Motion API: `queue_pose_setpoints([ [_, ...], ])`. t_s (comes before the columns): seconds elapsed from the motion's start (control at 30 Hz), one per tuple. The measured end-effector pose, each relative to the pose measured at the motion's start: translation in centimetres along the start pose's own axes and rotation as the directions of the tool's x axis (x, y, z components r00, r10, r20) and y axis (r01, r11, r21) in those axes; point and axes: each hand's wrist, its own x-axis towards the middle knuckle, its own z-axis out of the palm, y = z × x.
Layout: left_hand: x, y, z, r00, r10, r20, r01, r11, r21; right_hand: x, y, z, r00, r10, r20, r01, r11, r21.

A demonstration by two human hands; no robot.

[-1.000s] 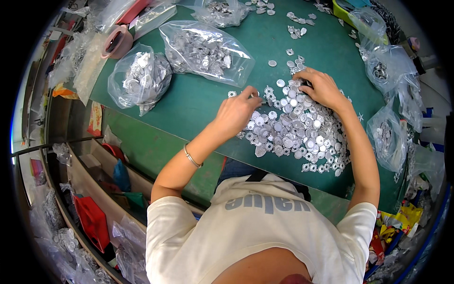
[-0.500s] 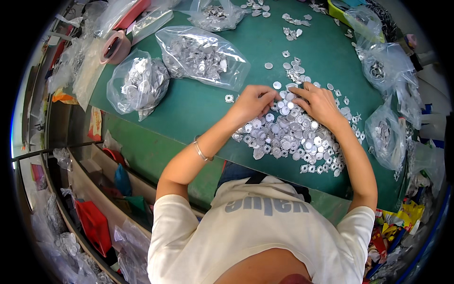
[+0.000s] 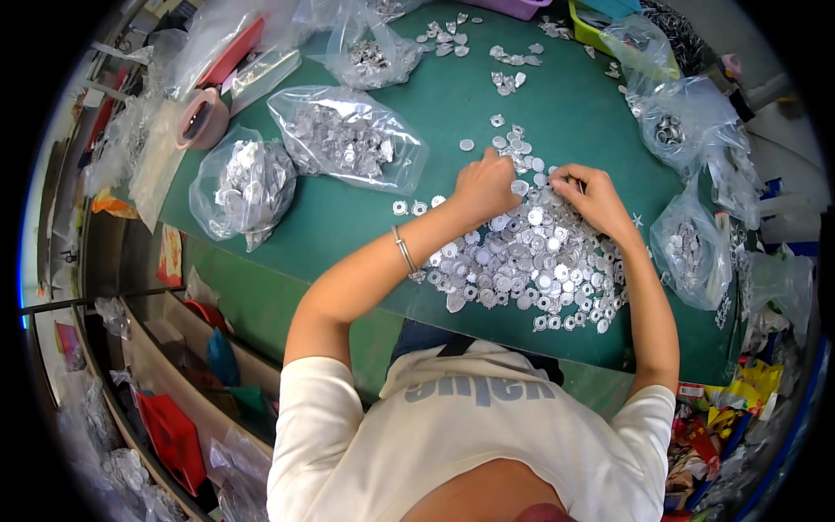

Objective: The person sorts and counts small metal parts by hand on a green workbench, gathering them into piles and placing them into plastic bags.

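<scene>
Above the heaped metal, the bare left hand [image 3: 485, 184] has reached farther across the pile of small silver-grey, flat metal discs [image 3: 522, 252] than a second ago, its fingers bunched. The bare right hand [image 3: 598, 202], at the pile's far right edge, now has curled fingers rather than the spread ones of half a second ago. Whether either grips a disc, I cannot tell. Overlapping on the green tabletop [image 3: 348, 228], the discs have notched rims, many with ring-like centres. Beyond, two clear plastic bags [image 3: 404, 171] bulge with silvery pieces; a pink round bowl [image 3: 207, 137] holds something dark.
</scene>
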Motion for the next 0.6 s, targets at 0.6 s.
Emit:
queue_pose_setpoints([
  [0.6, -10.3, -4.4, -3.8, 0.848, -0.207, 0.488, 0.435, -0.253, -0.864, -3.2, -3.7, 0.8, 0.917, -0.24, 0.318, 0.321, 0.918, -0.233],
])
